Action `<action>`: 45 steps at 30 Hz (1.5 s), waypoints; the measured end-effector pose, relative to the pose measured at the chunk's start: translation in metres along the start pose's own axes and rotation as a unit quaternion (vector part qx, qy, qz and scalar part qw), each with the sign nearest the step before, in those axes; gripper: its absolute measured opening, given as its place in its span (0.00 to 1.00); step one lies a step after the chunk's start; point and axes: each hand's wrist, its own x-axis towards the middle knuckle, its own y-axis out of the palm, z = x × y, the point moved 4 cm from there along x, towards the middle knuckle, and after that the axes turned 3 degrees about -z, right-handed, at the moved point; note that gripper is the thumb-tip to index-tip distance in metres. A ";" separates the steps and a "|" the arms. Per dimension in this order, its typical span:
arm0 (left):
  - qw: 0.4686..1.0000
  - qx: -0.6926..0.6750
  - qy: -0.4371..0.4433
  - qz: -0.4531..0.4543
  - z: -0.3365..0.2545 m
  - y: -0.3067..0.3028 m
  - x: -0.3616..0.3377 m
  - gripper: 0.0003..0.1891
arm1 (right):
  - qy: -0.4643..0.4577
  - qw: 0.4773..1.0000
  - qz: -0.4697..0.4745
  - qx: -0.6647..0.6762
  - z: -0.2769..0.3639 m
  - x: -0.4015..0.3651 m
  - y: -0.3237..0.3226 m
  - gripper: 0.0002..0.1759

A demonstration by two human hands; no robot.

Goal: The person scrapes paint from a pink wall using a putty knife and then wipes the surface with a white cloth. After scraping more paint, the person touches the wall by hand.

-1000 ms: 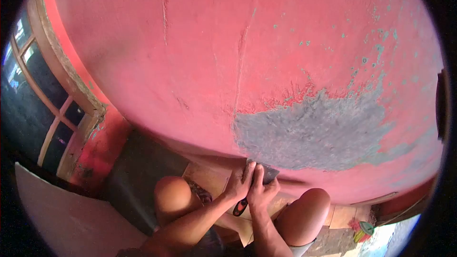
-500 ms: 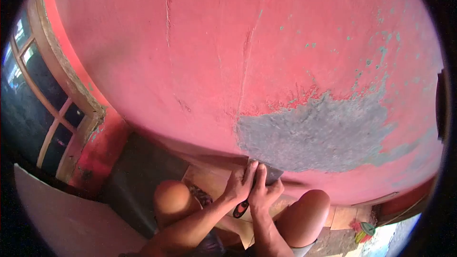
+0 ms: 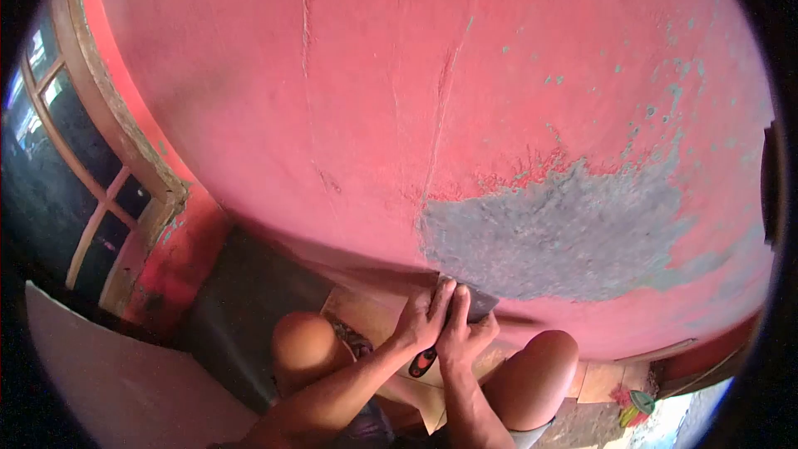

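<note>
A broad scraper [image 3: 483, 303] has its dark, flat blade against the lower part of the pink wall [image 3: 249, 116], just under the bare grey patch [image 3: 549, 237]. Its black handle with an orange-red mark [image 3: 424, 362] points down between my wrists. My left hand [image 3: 421, 318] is closed on the scraper from the left, fingers pressed toward the blade. Alongside it, my right hand [image 3: 465, 334] grips the tool from the right, with fingers laid on the back of the blade. Much of the handle is hidden by my hands.
My bent knees [image 3: 532, 382] flank my arms. At left are a wood-framed window [image 3: 100, 199], a dark panel [image 3: 249, 316] and a grey-brown surface [image 3: 125, 391]. Floor tiles [image 3: 603, 381] and a red, green and yellow item [image 3: 638, 406] lie at lower right.
The view has shifted slightly, so the wall and patch sit a little farther right. Both hands keep their hold on the scraper, with little visible movement along the wall.
</note>
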 end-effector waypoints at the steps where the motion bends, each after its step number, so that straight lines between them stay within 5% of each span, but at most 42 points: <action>1: 1.000 0.008 -0.004 0.001 0.005 0.000 -0.001 0.23 | -0.006 1.000 0.002 -0.018 -0.003 -0.001 0.000 0.15; 4: 0.999 -0.012 -0.035 0.013 0.012 0.004 -0.003 0.22 | -0.014 0.995 0.010 -0.096 -0.004 -0.001 -0.006 0.15; 7: 0.998 -0.029 -0.062 0.016 0.015 0.005 -0.005 0.21 | -0.001 0.999 -0.008 -0.040 -0.005 -0.001 -0.002 0.16; 12: 0.996 0.082 0.043 0.006 0.021 0.005 -0.001 0.27 | 0.022 0.999 0.004 -0.034 -0.012 -0.001 -0.005 0.16; 16: 1.000 -0.023 -0.008 -0.016 0.016 0.007 -0.005 0.27 | 0.044 0.994 0.067 -0.075 -0.012 0.002 -0.013 0.19; 19: 0.992 -0.029 -0.094 0.081 0.016 0.004 -0.008 0.26 | 0.055 0.996 0.072 -0.003 -0.008 -0.003 -0.028 0.19; 23: 0.990 0.123 0.049 -0.044 -0.033 -0.022 -0.022 0.17 | 0.033 0.996 0.045 0.073 0.053 0.010 -0.079 0.16; 25: 0.943 0.169 0.232 -0.167 -0.061 -0.039 -0.017 0.13 | -0.003 0.994 -0.004 0.111 0.081 0.031 -0.111 0.16; 27: 0.864 0.185 0.360 -0.300 -0.094 -0.048 -0.007 0.24 | 0.018 0.992 -0.032 0.117 0.118 0.049 -0.138 0.17; 32: 0.831 0.147 0.402 -0.356 -0.130 -0.014 0.032 0.36 | -0.071 0.994 0.023 0.079 0.160 0.098 -0.173 0.19; 35: 0.820 0.312 0.381 -0.293 -0.072 0.047 0.032 0.39 | -0.075 0.992 -0.048 0.091 0.135 0.122 -0.198 0.20; 37: 0.833 0.510 0.211 0.037 -0.047 0.078 0.007 0.39 | -0.057 0.989 -0.095 0.102 0.127 0.127 -0.214 0.21; 39: 0.790 0.457 0.401 0.079 0.028 0.102 -0.018 0.37 | -0.011 0.988 -0.114 0.107 0.124 0.117 -0.227 0.24; 45: 0.753 0.486 0.424 0.135 0.059 0.081 -0.041 0.31 | 0.014 0.972 -0.206 0.114 0.125 0.124 -0.257 0.30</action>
